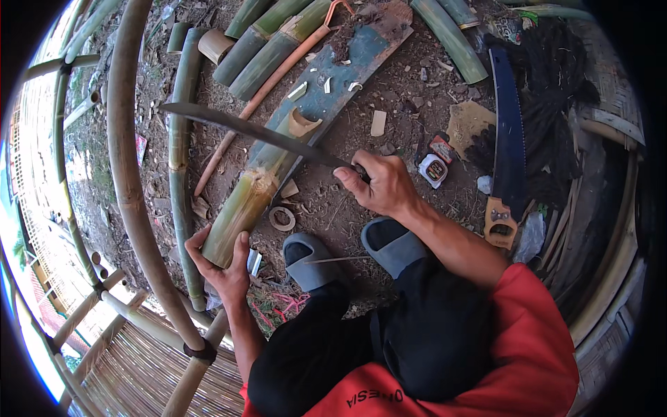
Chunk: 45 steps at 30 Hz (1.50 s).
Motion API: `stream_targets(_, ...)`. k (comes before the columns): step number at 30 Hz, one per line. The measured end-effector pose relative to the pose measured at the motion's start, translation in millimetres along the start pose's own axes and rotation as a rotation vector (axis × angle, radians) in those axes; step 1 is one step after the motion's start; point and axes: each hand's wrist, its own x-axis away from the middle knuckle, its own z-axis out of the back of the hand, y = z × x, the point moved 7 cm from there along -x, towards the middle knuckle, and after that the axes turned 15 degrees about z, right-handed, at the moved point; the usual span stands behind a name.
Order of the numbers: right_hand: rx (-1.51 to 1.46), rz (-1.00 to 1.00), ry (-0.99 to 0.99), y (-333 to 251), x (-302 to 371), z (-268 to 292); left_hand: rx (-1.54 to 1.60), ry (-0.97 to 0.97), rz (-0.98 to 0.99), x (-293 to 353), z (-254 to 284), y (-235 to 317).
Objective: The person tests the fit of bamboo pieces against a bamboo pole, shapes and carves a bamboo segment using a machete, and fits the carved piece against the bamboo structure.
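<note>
My right hand (383, 184) is closed around the handle end of a machete (233, 125). Its long dark blade points left and crosses over a green bamboo section (240, 207). Fingers and thumb of my left hand (226, 267) grip the near end of that bamboo, which slants away from me. Its far end, beyond the blade, has a curved notch cut into it. Under that far part lies a worn blue-green plank (358, 59) with pale bamboo chips on it. Whether the blade touches the bamboo, I cannot tell.
A handsaw (508, 118) lies at the right beside dark fibres (556, 83). Nearer are a tape measure (433, 170) and a bamboo ring (281, 219). Cut bamboo lengths (267, 52) lie at the back. An upright bamboo pole (125, 139) stands at my left.
</note>
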Motion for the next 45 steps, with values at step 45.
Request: stream_targets(45, -0.086, -0.323, 0.018, 7.1, 16.3, 22.3, -0.26, -0.657, 0.467, 60.1, -186.2, -28.3)
